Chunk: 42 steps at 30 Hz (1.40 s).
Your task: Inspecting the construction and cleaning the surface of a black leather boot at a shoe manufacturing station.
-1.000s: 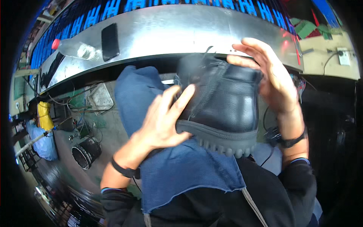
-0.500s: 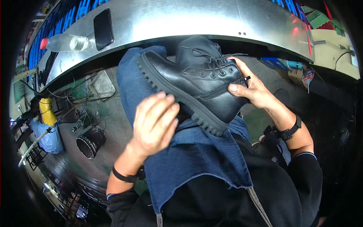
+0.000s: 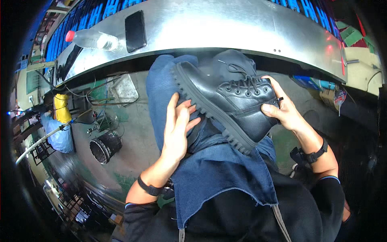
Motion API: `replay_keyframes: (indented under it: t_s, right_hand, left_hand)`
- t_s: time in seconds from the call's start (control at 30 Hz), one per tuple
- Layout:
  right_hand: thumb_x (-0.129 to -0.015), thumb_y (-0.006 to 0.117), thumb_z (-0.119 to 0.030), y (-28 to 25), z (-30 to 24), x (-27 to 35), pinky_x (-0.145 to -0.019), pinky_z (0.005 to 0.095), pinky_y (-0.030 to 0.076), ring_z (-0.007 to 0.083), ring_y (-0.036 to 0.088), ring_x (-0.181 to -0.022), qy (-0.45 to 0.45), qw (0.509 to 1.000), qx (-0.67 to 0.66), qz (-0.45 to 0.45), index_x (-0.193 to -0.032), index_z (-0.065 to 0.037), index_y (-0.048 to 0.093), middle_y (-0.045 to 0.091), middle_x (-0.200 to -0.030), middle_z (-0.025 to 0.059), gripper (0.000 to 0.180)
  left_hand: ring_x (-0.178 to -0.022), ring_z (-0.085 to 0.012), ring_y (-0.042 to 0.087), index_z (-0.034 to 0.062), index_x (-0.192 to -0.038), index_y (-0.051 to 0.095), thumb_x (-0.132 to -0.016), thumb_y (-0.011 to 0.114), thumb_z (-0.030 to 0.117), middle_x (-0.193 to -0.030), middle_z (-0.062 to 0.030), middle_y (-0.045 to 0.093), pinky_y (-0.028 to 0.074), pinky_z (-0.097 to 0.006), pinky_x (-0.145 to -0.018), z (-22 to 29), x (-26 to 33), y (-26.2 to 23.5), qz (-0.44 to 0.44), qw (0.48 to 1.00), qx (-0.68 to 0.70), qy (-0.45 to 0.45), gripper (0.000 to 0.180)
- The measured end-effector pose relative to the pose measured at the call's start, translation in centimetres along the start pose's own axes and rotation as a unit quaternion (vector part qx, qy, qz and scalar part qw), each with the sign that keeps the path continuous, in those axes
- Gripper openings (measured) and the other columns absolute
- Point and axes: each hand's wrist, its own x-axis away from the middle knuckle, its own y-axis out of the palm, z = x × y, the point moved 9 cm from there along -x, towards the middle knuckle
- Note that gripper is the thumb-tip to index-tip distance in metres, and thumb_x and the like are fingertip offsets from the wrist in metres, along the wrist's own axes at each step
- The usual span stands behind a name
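Black boot (image 3: 242,109), right of the frame's centre, is tilted above the denim apron (image 3: 221,177), toe to the upper left, sole turned toward the left hand (image 3: 175,135). The right hand (image 3: 289,113) grips its ankle shaft, thumb outside, which probably steadies it and keeps the side exposed. The left hand is unclenched, fingers spread beside the sole; whether they touch, I cannot tell, but they seem placed to support it.
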Motion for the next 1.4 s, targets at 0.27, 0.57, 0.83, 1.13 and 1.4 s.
replay_keyframes:
  t_s: [0.27,0.57,0.83,1.13,1.4]
  right_hand:
    - [-0.084,0.077,-0.022,0.8,-1.1,0.2,-0.110,0.0339,0.033,0.0175,0.046,-0.127,-0.034,0.999,0.043,-0.007,-0.146,-0.003,0.036,0.053,-0.133,0.0075,0.076]
    - [-0.086,0.073,-0.034,14.3,-14.5,9.5,-0.094,0.0453,0.048,0.0352,0.060,-0.111,-0.413,0.874,0.122,-0.225,-0.125,-0.002,0.063,0.058,-0.129,0.0208,0.051]
    - [-0.089,0.052,-0.001,7.6,-11.6,8.0,-0.083,0.0302,0.050,0.0195,0.062,-0.092,-0.335,0.939,0.062,0.049,-0.110,0.006,0.062,0.064,-0.106,0.0166,0.025]
    - [-0.100,0.043,-0.010,9.7,-9.9,5.9,-0.087,0.0282,0.048,0.0167,0.064,-0.097,-0.276,0.961,0.024,0.001,-0.117,0.005,0.061,0.066,-0.108,0.0126,0.029]
    - [-0.101,0.047,-0.012,10.9,-10.2,4.0,-0.095,0.0315,0.048,0.0163,0.063,-0.102,-0.230,0.973,0.012,-0.008,-0.123,0.005,0.059,0.067,-0.111,0.0121,0.030]
  left_hand:
    - [-0.134,-0.0361,0.042,-0.0096,-0.151,0.013,-0.105,0.044,0.026,-0.148,-0.0264,0.039,0.033,-0.037,-0.112,0.4,-2.7,1.1,0.044,0.970,-0.219,0.097,0.066]
    - [-0.127,-0.0293,0.052,0.0086,-0.141,0.047,-0.102,0.042,0.049,-0.141,-0.0108,0.052,0.039,-0.051,-0.109,2.5,-0.5,0.3,-0.036,0.878,0.475,-0.043,0.056]
    - [-0.129,-0.0311,0.050,0.0072,-0.142,0.046,-0.099,0.042,0.055,-0.142,-0.0126,0.051,0.037,-0.051,-0.111,5.3,0.8,-2.6,-0.075,0.855,0.510,0.059,0.065]
    - [-0.131,-0.0320,0.048,0.0074,-0.145,0.042,-0.095,0.046,0.059,-0.144,-0.0136,0.049,0.035,-0.051,-0.113,5.7,1.0,-6.3,-0.098,0.809,0.577,0.062,0.072]
    - [-0.133,-0.0328,0.046,0.0076,-0.148,0.038,-0.091,0.050,0.062,-0.146,-0.0144,0.046,0.033,-0.052,-0.114,7.6,-1.0,-2.3,-0.172,0.770,0.608,0.088,0.080]
